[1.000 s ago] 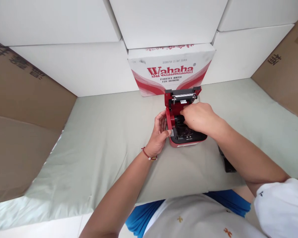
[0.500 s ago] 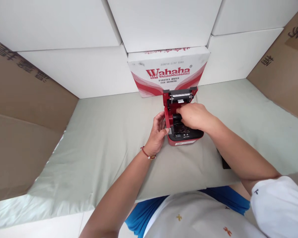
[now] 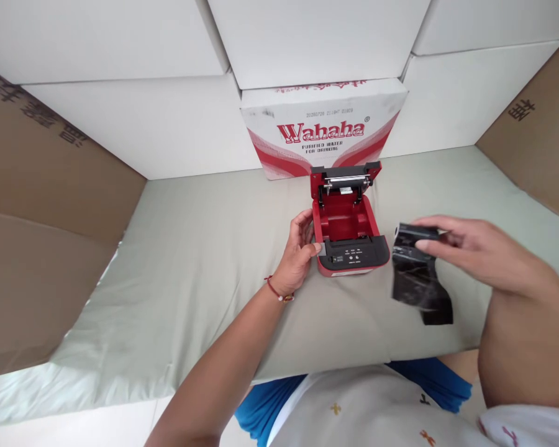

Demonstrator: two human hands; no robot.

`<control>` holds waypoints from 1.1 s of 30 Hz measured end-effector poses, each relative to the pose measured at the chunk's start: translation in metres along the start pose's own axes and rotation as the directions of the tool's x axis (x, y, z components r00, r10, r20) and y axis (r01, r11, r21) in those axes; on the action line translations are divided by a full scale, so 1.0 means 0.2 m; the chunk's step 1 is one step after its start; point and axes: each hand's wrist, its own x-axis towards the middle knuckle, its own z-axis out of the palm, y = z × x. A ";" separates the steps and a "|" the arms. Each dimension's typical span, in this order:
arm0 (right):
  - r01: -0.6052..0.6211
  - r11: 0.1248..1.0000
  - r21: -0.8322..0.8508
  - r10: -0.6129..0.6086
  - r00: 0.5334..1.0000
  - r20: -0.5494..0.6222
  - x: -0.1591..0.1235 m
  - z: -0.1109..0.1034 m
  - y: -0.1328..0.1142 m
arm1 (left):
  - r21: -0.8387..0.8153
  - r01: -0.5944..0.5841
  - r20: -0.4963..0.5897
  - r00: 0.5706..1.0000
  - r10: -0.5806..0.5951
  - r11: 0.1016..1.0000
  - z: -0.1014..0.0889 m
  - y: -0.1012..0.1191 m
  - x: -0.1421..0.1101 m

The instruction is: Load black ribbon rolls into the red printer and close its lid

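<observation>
A red and black label printer stands on the cloth with its lid raised and its red inner bay showing. My left hand grips the printer's left side, thumb on the grey tab at the edge and fingers behind the wall. Off to the right of the printer, my right hand pinches a roll of black ribbon by its core. A loose stretch of the shiny film hangs down from the roll. Behind its lower edge lies a flat black object, partly covered, whose kind I cannot make out.
A Wahaha water carton stands just behind the printer, against stacked white boxes. Brown cardboard boxes flank the table at left and right. Pale green cloth covers the table, whose front edge is close to my body.
My right hand has come out of the printer's bay and moved right, with the black ribbon roll in it. The bay now shows bare red. My left hand keeps its hold on the printer.
</observation>
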 end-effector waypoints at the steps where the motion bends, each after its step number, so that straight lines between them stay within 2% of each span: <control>1: -0.030 1.000 0.000 0.030 0.998 0.059 0.00 0.04 0.05 | -0.008 0.003 -0.006 1.000 -0.003 1.000 0.00 0.00 0.00; 3: -0.056 0.998 -0.011 0.056 0.993 0.108 0.00 0.14 0.12 | -0.030 0.009 -0.030 0.999 -0.010 1.000 0.00 0.01 0.00; 6: -0.036 0.996 -0.076 0.039 0.998 0.046 -0.01 0.22 0.17 | -0.039 0.021 -0.058 0.998 -0.024 0.999 0.01 0.03 0.00; 10: -0.108 0.975 -0.195 0.066 0.975 -0.213 -0.06 0.16 0.21 | -0.032 0.021 -0.065 0.998 -0.023 0.999 0.02 0.04 -0.01; 12: -0.142 0.950 -0.276 0.065 0.961 -0.270 -0.07 0.11 0.25 | -0.031 0.021 -0.067 0.997 -0.023 0.999 0.02 0.04 -0.01; 14: -0.145 0.935 -0.323 0.080 0.975 -0.207 -0.09 0.07 0.30 | -0.025 0.021 -0.069 0.997 -0.023 0.999 0.02 0.04 -0.02; 17: -0.117 0.949 -0.291 0.096 0.992 -0.086 -0.11 0.05 0.34 | -0.006 0.013 -0.066 0.998 -0.013 1.000 0.01 0.04 -0.02; 22: -0.126 0.923 -0.365 0.096 0.990 -0.100 -0.14 0.03 0.32 | 0.059 -0.037 -0.044 0.998 0.040 0.998 -0.01 0.02 -0.02; 28: -0.166 0.879 -0.446 0.196 0.980 0.023 -0.07 0.05 0.24 | 0.102 -0.055 -0.008 0.998 0.056 0.993 -0.04 0.00 -0.02; 31: -0.278 0.864 -0.420 0.304 0.953 -0.005 -0.06 0.03 0.24 | 0.108 -0.059 -0.002 0.998 0.060 0.992 -0.04 0.00 -0.02; 33: -0.388 0.834 -0.393 0.361 0.921 -0.144 -0.09 -0.01 0.26 | 0.111 -0.053 0.000 0.999 0.053 0.992 -0.04 0.00 -0.02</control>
